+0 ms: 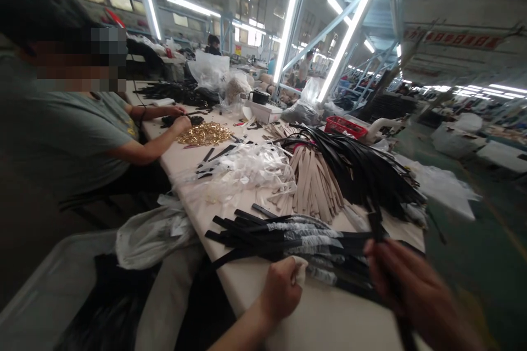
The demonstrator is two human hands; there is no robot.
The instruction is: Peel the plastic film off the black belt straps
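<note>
My left hand (282, 289) is closed on a small pale cloth (301, 271) above the near edge of the table. At the right, my right hand (405, 274), blurred, grips a dark strap (375, 226) that runs up above the fingers and down below them. Between and beyond both hands lies a pile of black straps (247, 238), several with clear wrapping around their middles. Behind it are a fanned bundle of beige strips (315, 184) and a large heap of black straps (370, 170).
Crumpled clear plastic (251, 167) and gold metal pieces (206, 134) lie on the table (230, 279). A person (74, 126) works at the left. Farther back stands a red basket (345, 126). A plastic bin (53, 279) is at the lower left.
</note>
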